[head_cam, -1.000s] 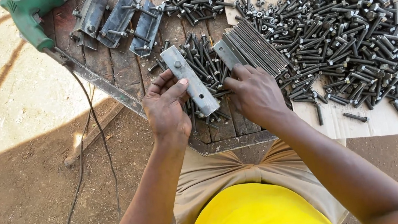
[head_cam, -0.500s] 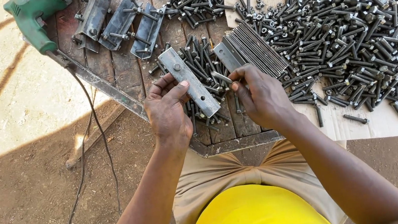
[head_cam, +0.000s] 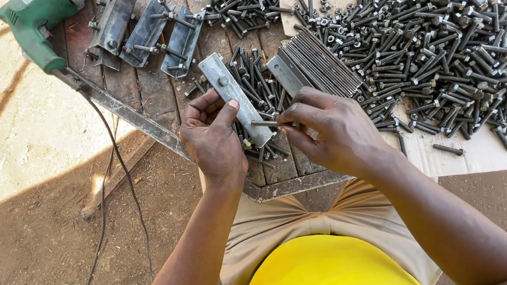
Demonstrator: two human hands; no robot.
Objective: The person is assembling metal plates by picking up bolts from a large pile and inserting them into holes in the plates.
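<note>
My left hand (head_cam: 214, 134) grips a flat grey metal bracket plate (head_cam: 231, 93) with holes, held slanted over the wooden table. A bolt stands in the plate's upper hole. My right hand (head_cam: 329, 130) pinches a dark bolt (head_cam: 264, 123) between thumb and fingers, its tip at the plate's lower end. Under the plate lies a small heap of dark bolts (head_cam: 255, 81). A stack of thin metal plates (head_cam: 315, 64) stands on edge just beyond my right hand.
A big pile of bolts and nuts (head_cam: 441, 42) covers a cardboard sheet (head_cam: 487, 152) at the right. Three plates with bolts in them (head_cam: 143, 30) lie at the back left beside a green power drill (head_cam: 36, 24); its cord (head_cam: 112, 198) hangs over the dirt floor.
My right hand has picked a bolt from the heap and brought it to the plate's lower end. My left hand has kept the plate and tilted it slightly.
</note>
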